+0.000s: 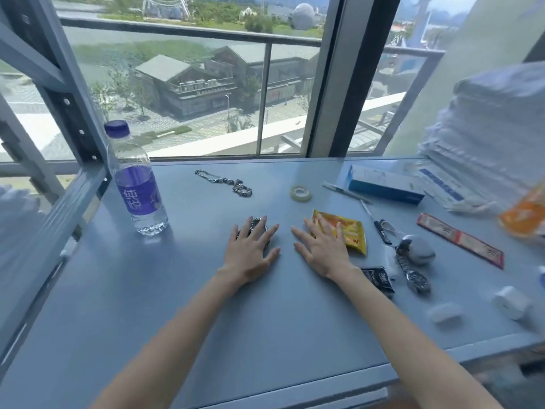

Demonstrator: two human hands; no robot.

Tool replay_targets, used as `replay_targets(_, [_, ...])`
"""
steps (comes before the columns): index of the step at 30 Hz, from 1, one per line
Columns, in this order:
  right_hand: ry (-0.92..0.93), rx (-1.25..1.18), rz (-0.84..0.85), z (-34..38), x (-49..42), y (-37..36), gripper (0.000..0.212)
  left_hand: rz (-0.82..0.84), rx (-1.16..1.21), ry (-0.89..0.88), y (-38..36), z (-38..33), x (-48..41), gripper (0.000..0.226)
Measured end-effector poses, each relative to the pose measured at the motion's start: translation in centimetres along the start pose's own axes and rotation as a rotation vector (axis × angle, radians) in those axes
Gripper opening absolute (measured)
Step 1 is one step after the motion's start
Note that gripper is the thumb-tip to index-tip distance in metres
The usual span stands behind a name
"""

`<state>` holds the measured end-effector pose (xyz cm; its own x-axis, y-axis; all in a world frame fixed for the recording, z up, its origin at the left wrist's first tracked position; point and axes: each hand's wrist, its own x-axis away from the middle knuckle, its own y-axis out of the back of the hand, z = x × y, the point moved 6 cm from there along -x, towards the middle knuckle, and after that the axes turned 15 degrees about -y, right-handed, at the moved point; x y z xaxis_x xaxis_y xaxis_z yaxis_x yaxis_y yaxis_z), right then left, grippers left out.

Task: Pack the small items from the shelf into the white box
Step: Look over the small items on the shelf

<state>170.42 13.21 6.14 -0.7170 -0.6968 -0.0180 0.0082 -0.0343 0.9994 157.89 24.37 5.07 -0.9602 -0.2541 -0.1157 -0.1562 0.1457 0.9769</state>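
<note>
A: What is the surface like?

B: A grey-blue shelf (pixel 188 305) set against a big window, a metal upright rising at its left edge. Furthest left stands a water bottle (pixel 136 180) with a purple cap and label, upright, near the back corner. Past it, toward the back, a chain bracelet (pixel 224 182) lies flat.

A: And the hands?

B: The left hand (pixel 252 250) lies flat, fingers spread, covering a coiled metal chain (pixel 259 228). The right hand (pixel 321 246) is also flat and open, fingertips resting on a yellow sachet (pixel 346 233). Neither grips anything.

A: Further right?

B: A tape roll (pixel 300 193) behind the sachet, then a pen (pixel 345 192), a blue carton (pixel 385 184), a wristwatch (pixel 413 271), a black sachet (pixel 379 278), a red strip packet (pixel 460 240), and two small white objects (pixel 511 302) near the front edge. A pale stack (pixel 489 137) fills the far right, blurred

A: Open room?

B: Bare shelf under both forearms out to the front edge, and between the bottle and the left hand. The right side is crowded
</note>
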Motion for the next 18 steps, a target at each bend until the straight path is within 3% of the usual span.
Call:
replay_targets(11, [-0.050, -0.008, -0.032, -7.1, 0.9, 0.8, 0.044, 0.042, 0.006, -0.091, -1.3, -6.6, -6.1, 0.065])
replay_targets(14, [-0.040, -0.099, -0.076, -6.6, 0.7, 1.5, 0.044, -0.048, -0.007, -0.083, 0.0, -5.4, -4.4, 0.066])
replay_targets(18, [0.125, -0.147, -0.114, -1.1, -0.4, 2.5, 0.045, -0.191, -0.131, -0.017, 3.0, -1.1, 0.8, 0.069])
